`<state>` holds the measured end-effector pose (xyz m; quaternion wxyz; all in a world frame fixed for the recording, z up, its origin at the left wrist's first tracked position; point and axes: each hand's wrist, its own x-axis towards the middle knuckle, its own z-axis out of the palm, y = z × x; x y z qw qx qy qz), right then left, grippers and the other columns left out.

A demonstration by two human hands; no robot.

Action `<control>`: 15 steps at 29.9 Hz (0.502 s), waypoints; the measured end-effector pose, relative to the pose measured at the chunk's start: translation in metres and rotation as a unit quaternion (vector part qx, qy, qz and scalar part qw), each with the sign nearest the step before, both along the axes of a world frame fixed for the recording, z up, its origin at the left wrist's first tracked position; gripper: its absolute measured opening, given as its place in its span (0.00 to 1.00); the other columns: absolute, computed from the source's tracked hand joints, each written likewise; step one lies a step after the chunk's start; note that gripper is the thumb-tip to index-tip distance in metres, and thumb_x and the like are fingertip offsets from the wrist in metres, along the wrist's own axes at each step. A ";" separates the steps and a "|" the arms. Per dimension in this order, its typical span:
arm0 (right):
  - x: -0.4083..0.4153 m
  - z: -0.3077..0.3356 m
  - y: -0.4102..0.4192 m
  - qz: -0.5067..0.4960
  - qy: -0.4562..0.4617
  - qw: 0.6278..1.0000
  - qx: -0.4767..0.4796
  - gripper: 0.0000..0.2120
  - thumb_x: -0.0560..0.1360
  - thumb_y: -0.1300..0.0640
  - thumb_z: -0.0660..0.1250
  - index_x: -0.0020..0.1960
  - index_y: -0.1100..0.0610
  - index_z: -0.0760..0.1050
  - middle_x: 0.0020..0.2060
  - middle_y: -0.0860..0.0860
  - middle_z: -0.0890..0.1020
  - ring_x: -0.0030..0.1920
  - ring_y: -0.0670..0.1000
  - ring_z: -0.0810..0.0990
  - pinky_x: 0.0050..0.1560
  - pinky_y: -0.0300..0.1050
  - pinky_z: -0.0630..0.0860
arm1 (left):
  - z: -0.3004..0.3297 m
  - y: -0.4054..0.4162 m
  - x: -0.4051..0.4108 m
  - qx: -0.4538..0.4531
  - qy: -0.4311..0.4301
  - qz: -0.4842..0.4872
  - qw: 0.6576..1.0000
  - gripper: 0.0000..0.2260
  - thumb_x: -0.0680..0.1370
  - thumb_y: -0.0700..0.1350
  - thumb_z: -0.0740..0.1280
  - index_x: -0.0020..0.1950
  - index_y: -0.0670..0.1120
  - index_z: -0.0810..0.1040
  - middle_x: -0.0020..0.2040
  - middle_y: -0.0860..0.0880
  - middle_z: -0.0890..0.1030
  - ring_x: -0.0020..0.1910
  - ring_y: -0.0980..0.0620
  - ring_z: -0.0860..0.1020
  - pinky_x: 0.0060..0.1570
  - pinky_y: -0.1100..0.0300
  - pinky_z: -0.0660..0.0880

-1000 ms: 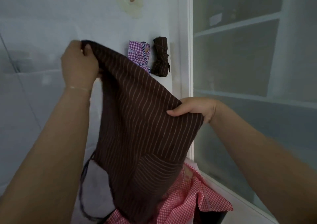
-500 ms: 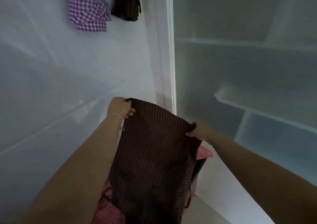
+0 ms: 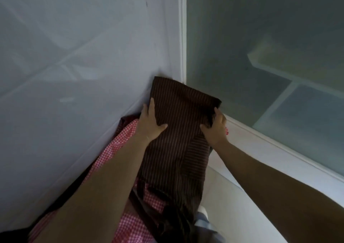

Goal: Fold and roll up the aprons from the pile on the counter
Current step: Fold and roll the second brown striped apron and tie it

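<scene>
Both hands hold the brown striped apron (image 3: 178,131), which lies folded into a long narrow panel running away from the person toward the corner where the pale wall (image 3: 74,56) meets the frosted glass panel (image 3: 270,47). The left hand (image 3: 150,125) has its grip on the panel's left edge: the thumb lies across the top of the cloth, pointing inward, and the fingers (image 3: 151,105) run straight along the edge. The right hand (image 3: 216,129) has its grip on the opposite edge, thumb on top of the cloth and fingers curled round the side, so the fabric is pinched there. Between the two grips the striped cloth is spread flat; beyond them its far end reaches the corner, with the far left corner of the cloth against the wall. On the near side of the grips the apron trails back toward the person, draped over a red checked apron (image 3: 119,149) that shows under and to the left of the left forearm. Dark straps (image 3: 149,211) lie tangled over the red cloth near the bottom. The white tabletop (image 3: 232,196) shows below the right forearm.
</scene>
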<state>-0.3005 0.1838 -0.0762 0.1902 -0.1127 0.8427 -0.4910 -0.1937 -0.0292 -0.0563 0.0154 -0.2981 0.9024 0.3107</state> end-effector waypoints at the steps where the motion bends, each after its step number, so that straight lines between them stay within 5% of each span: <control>1: 0.008 -0.019 0.004 -0.023 -0.032 0.999 0.018 0.40 0.74 0.59 0.70 0.78 0.55 0.49 0.73 0.56 0.57 0.71 0.57 0.62 0.70 0.48 0.61 | -0.023 0.007 0.017 -0.012 -0.046 0.014 0.999 0.47 0.74 0.57 0.69 0.77 0.51 0.36 0.78 0.42 0.45 0.77 0.43 0.49 0.75 0.46 0.51; 5: 0.034 -0.066 0.018 -0.122 -0.169 0.977 0.045 0.41 0.73 0.54 0.72 0.77 0.56 0.51 0.71 0.59 0.60 0.70 0.62 0.64 0.67 0.56 0.66 | -0.085 0.014 0.075 -0.007 -0.093 0.095 0.991 0.44 0.75 0.59 0.67 0.79 0.45 0.44 0.78 0.43 0.51 0.76 0.43 0.54 0.75 0.50 0.49; 8: 0.049 -0.082 0.024 -0.193 -0.275 0.941 -0.043 0.44 0.73 0.52 0.73 0.77 0.58 0.48 0.71 0.60 0.63 0.67 0.60 0.69 0.63 0.53 0.70 | -0.091 0.003 0.088 0.081 -0.017 0.171 0.982 0.39 0.74 0.57 0.69 0.77 0.43 0.56 0.75 0.43 0.63 0.72 0.44 0.64 0.74 0.51 0.57; 12: 0.060 -0.092 0.032 -0.217 -0.375 0.899 -0.064 0.33 0.73 0.46 0.71 0.69 0.63 0.64 0.62 0.58 0.75 0.57 0.57 0.76 0.56 0.52 0.75 | -0.094 -0.017 0.098 0.149 -0.021 0.191 0.970 0.33 0.75 0.61 0.65 0.75 0.46 0.64 0.73 0.47 0.67 0.71 0.45 0.66 0.73 0.54 0.59; 15: 0.072 -0.096 0.042 -0.167 -0.440 0.881 -0.057 0.29 0.71 0.44 0.72 0.63 0.62 0.73 0.57 0.56 0.80 0.56 0.57 0.78 0.60 0.53 0.75 | -0.093 -0.027 0.107 0.402 -0.023 0.227 0.887 0.42 0.68 0.62 0.74 0.76 0.48 0.62 0.73 0.50 0.66 0.70 0.46 0.67 0.72 0.51 0.62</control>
